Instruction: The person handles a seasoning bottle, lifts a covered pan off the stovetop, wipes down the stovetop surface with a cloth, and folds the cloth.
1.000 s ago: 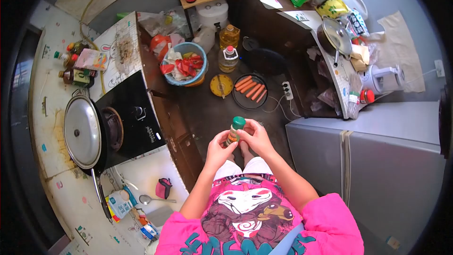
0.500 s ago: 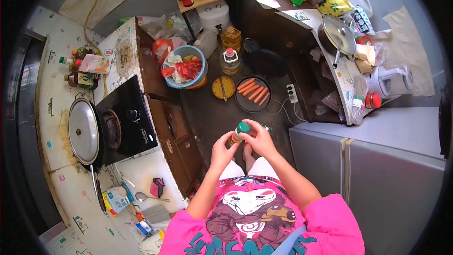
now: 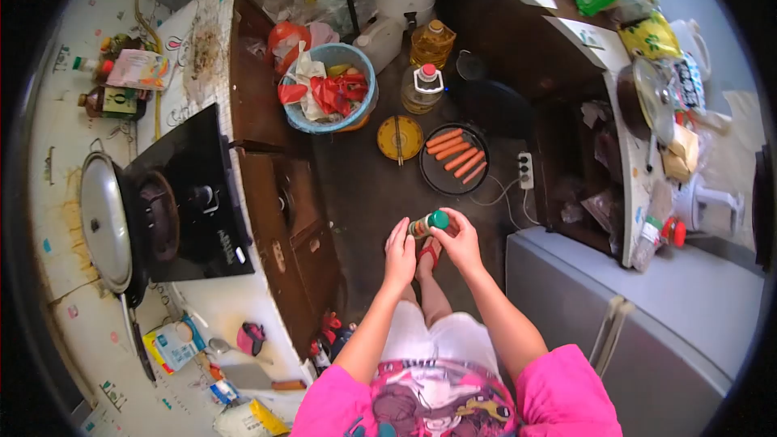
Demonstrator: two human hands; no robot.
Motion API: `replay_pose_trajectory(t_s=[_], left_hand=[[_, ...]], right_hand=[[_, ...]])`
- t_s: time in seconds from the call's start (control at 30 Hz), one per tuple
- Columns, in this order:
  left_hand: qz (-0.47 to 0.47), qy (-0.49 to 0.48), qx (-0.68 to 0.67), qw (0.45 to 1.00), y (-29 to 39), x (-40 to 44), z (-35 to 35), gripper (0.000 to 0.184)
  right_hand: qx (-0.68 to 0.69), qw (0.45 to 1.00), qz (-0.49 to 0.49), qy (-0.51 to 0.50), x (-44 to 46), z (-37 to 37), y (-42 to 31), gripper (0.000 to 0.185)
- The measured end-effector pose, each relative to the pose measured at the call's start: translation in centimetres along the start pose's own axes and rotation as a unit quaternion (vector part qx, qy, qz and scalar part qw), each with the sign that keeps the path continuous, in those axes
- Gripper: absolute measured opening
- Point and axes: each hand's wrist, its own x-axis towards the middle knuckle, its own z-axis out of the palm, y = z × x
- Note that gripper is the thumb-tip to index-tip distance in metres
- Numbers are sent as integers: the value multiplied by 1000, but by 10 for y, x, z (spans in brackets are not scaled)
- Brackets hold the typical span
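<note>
A small spice bottle point(image 3: 419, 227) with a green cap point(image 3: 439, 219) lies tilted between my two hands, its cap end to the right. My left hand point(image 3: 399, 252) grips the body from the left side. With thumb and fingers, my right hand point(image 3: 460, 241) holds the capped end. Beyond them on the floor, several orange-red sausages point(image 3: 455, 150) rest in a round black pan point(image 3: 435, 180). Beside the pan is a yellow dish point(image 3: 389, 142) with chopsticks point(image 3: 400, 142) laid across it.
Left of the dish stands a blue bucket point(image 3: 301, 122) full of scraps. Behind are oil jugs point(image 3: 422, 89). A power strip point(image 3: 525, 170) with cables lies right of the pan. A stove point(image 3: 190, 202) with a lidded pan point(image 3: 106, 222) is left; a grey fridge point(image 3: 558, 275) is right.
The view has shifted, showing more of the legs and a red sandal. The bottle is turned more sideways, with its label more exposed. Both hands still hold it.
</note>
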Motion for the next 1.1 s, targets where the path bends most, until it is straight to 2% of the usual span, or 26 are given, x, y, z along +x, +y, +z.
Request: replay_pose_trajectory(t_s=[0.03, 0.13, 0.17, 0.23, 0.4, 0.53, 0.57, 0.73, 1.1], left_hand=[[-4, 3, -3, 1000, -15, 17, 7, 39], [-81, -68, -211, 972, -66, 49, 34, 49], [-87, -70, -212, 971, -85, 61, 46, 49], [-166, -53, -331, 927, -119, 85, 70, 55], [-201, -43, -369, 906, -231, 145, 123, 57], [-211, -41, -399, 891, -286, 185, 152, 61], [-216, -36, -402, 889, -299, 195, 158, 62], [-228, -54, -417, 878, -343, 224, 170, 65], [-272, -35, -448, 851, -362, 236, 178, 62]], right_hand=[[-4, 1000, 2, -4, 21, 2, 17, 43], [-55, 998, -5, 19, 65, 6, 80, 43], [-57, 998, 1, 21, 81, 6, 102, 43], [-75, 997, 34, 8, 113, 5, 144, 45], [-150, 987, 29, 41, 188, 5, 263, 42], [-216, 970, -63, 89, 237, 11, 333, 38], [-218, 970, -59, 87, 246, 11, 346, 38], [-270, 961, -43, 35, 283, 18, 385, 39], [-339, 939, -58, -18, 304, 24, 403, 43]])
